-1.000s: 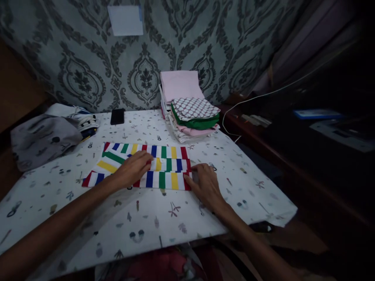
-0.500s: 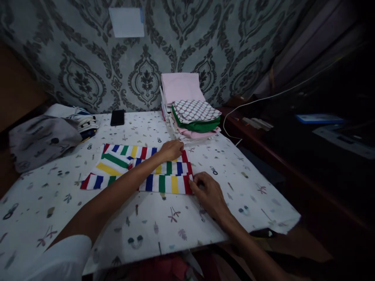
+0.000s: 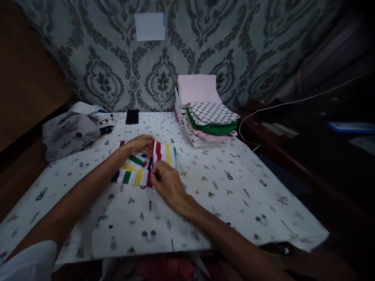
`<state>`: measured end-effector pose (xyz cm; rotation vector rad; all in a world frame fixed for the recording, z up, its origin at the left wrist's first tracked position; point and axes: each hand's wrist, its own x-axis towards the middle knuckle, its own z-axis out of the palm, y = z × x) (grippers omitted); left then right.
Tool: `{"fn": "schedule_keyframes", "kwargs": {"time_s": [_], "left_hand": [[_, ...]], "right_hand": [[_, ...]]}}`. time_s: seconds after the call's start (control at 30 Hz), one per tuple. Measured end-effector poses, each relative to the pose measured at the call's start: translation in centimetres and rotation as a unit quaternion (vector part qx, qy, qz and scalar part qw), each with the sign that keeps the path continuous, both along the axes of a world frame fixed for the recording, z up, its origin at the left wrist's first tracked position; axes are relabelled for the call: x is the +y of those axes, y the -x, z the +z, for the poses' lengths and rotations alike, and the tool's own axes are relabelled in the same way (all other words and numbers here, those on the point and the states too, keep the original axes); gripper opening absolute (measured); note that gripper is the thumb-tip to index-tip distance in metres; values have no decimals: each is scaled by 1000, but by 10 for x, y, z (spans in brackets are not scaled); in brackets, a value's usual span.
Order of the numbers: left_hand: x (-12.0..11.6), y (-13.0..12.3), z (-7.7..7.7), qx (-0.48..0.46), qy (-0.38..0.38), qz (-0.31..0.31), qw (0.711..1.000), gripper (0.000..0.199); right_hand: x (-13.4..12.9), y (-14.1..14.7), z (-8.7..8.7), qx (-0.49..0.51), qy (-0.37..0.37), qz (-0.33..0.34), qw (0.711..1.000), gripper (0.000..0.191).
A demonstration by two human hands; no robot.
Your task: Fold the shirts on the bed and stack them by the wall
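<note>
Folded leftward since earlier frame: right end of striped cloth (image 3: 164,153) on bench (image 3: 211,222), pinched at far edge by left hand (image 3: 141,144), near edge by right hand (image 3: 168,185), likely keeping fold even.

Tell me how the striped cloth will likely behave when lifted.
The striped cloth is probably floppy, since one end is doubled over beside the left hand and right hand. Its thin layers suggest it's light. It may unfold, with no fastening visible.
</note>
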<state>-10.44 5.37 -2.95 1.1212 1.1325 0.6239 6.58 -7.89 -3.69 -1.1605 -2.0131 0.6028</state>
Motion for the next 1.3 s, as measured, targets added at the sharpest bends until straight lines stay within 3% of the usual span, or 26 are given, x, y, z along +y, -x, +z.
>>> {"fn": "schedule_keyframes", "kwargs": {"time_s": [0.2, 0.43, 0.5, 0.57, 0.67, 0.73, 0.87, 1.03, 1.2, 1.3], "left_hand": [[-3, 8, -14, -17, -2, 5, 1000, 29], [-1, -1, -13, 59, -83, 8, 995, 25], [-1, 3, -15, 122, -119, 19, 985, 24], [-6, 9, -14, 225, -193, 35, 954, 24], [-21, 15, -6, 369, -361, 42, 856, 22], [-34, 11, -2, 400, -453, 30, 796, 27], [-57, -13, -16, 424, -509, -23, 749, 48], [-68, -31, -49, 515, -393, -136, 750, 67], [-76, -23, -43, 464, -398, -122, 782, 65], [-85, -20, -36, 428, -406, -90, 802, 61]], "right_hand": [[5, 23, -20, -130, -2, 25, 991, 18], [9, 36, -17, -107, 26, 39, 993, 17], [9, 36, -16, -84, 33, 54, 994, 10], [10, 28, -16, -41, 21, 58, 997, 5], [13, 6, -17, 18, -9, 26, 999, 14], [16, -10, -21, 18, -19, -5, 1000, 16], [20, -34, -37, -58, -16, -55, 997, 17], [21, -50, -48, -160, -22, -132, 978, 27], [24, -44, -41, -199, 7, -134, 971, 22], [29, -36, -36, -135, 45, -106, 984, 19]]}}
